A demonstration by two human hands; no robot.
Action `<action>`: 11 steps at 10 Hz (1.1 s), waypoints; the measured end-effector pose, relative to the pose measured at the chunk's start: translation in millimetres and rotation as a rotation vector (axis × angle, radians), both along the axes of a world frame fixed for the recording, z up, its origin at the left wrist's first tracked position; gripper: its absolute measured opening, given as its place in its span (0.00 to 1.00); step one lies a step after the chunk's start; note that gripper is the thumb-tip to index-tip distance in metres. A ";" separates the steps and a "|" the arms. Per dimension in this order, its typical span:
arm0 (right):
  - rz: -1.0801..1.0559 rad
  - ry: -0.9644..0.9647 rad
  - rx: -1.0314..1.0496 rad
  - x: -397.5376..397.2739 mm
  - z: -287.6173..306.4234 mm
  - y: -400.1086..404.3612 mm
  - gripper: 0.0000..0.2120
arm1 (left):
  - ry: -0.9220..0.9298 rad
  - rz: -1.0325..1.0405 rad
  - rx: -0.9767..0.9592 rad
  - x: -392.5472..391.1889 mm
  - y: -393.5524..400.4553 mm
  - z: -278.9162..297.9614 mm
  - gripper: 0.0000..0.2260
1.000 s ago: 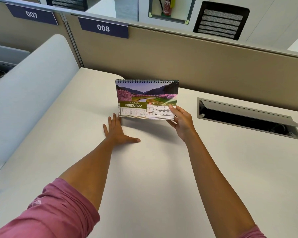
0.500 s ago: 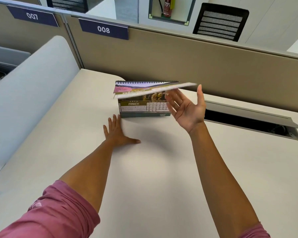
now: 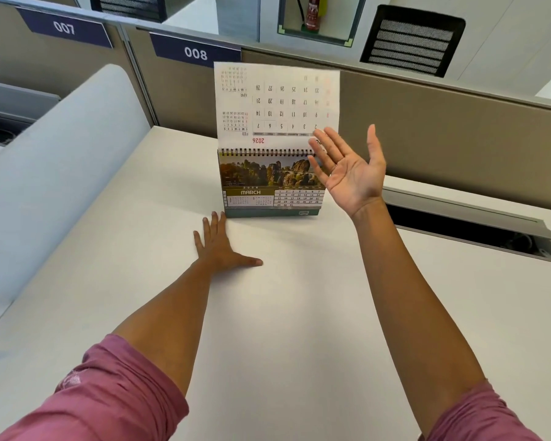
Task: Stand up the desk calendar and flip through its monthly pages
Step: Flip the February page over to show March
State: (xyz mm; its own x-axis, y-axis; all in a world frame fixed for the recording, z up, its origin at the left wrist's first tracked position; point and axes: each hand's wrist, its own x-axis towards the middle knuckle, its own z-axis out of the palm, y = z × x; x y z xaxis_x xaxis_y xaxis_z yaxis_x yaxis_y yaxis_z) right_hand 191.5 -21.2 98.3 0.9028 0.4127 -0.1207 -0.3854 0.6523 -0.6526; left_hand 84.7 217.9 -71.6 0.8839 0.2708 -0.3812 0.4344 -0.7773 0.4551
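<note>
The spiral-bound desk calendar stands upright on the white desk, showing MARCH under a photo of rock cliffs. One flipped page sticks straight up above the spiral, its back printed with upside-down dates. My right hand is raised palm-up at the calendar's right edge, fingers spread, fingertips near the lower right corner of the raised page. It holds nothing. My left hand lies flat on the desk, fingertips just short of the calendar's lower left corner.
A beige partition with labels 007 and 008 runs behind the desk. A grey curved divider borders the left side. An open cable hatch is sunk into the desk at the right. Pink sleeves cover both forearms' near ends.
The February page went from lying against the calendar's front, to horizontal, to standing upright above the spiral, uncovering March. My right hand let go and rose, open. My left hand stayed put.
</note>
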 end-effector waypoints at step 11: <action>-0.255 -0.184 -1.241 -33.8 -111.2 15.6 0.28 | 0.001 0.005 -0.002 2.8 0.6 -2.4 0.72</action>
State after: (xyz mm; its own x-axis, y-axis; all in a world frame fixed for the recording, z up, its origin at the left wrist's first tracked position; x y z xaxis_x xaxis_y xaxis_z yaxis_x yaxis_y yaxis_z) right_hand 157.6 -5.6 -12.9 0.9838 -0.0730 -0.1638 -0.1793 -0.3881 -0.9040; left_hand 87.5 218.5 -74.1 0.8823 0.2743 -0.3825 0.4384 -0.7745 0.4560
